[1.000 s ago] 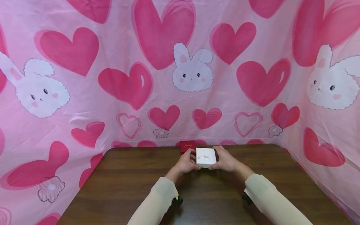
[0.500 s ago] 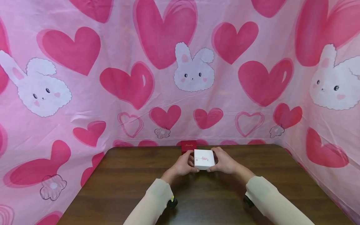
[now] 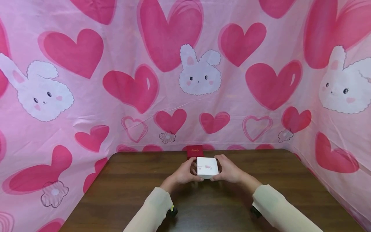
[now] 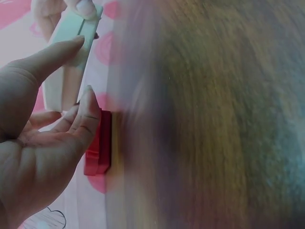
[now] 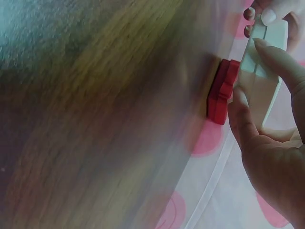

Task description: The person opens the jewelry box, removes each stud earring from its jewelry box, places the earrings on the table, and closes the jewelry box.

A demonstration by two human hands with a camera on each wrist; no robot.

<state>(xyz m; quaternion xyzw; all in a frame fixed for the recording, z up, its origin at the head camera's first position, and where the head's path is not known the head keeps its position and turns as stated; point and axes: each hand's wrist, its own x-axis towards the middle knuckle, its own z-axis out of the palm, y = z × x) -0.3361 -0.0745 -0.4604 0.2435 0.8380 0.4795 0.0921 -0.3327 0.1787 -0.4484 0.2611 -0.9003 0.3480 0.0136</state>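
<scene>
"Where is the white box (image 3: 207, 167), and who has it?"

"Toward the far side of the worktop (image 3: 139, 187), near the middle, printed top up. The left hand (image 3: 185, 172) and right hand (image 3: 230, 169) grasp it from opposite sides, thumbs on the face nearest the person. I can't tell whether its base touches the wood."

"How would you handle it well?"

"Squeeze lightly and evenly; a box like that may bow if one side presses harder. Moving both wrists together should hold the top level."

"And the edges?"

"The red box (image 3: 195, 150) sits just behind, at the far edge by the hanging fabric (image 3: 200, 122). Pushing away risks knocking it, and the left fingers are near it. The open room is toward the person and out to either side."
</scene>
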